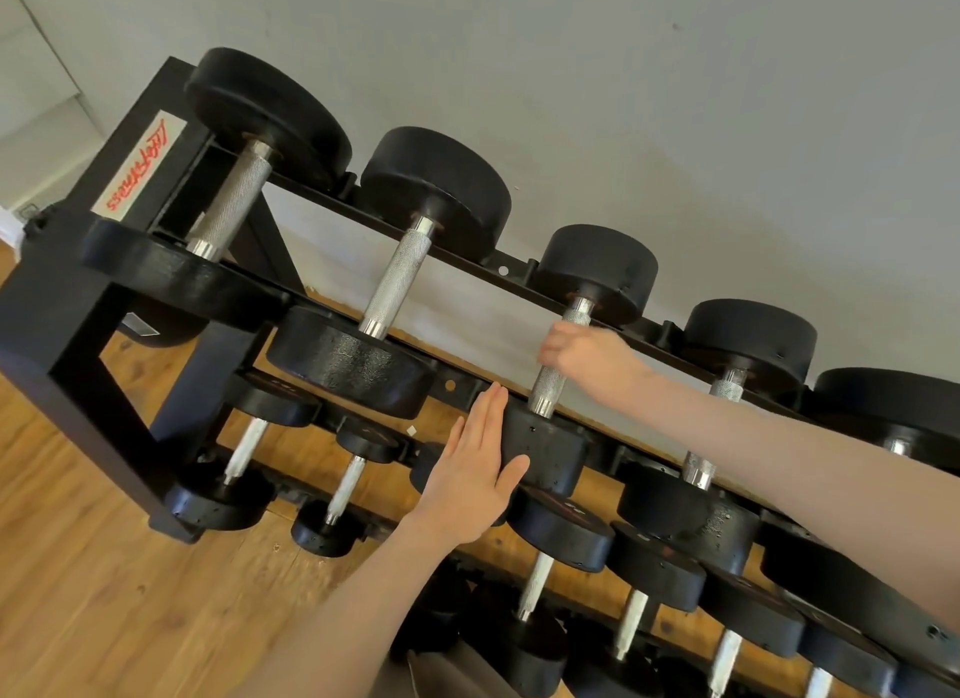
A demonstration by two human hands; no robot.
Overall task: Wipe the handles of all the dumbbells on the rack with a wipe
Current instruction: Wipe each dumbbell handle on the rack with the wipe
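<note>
Now we are curling our right hand point(584, 357) fingers round the hard, bumpy handle point(550, 385); our left hand point(475, 469), fingers straight, is steadying the heavy dumbbell's end point(550, 450).

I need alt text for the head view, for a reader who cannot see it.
A person's right hand grips the handle of the third dumbbell on the top rack, while the flat left hand presses its near weight. No wipe is visible.
</note>
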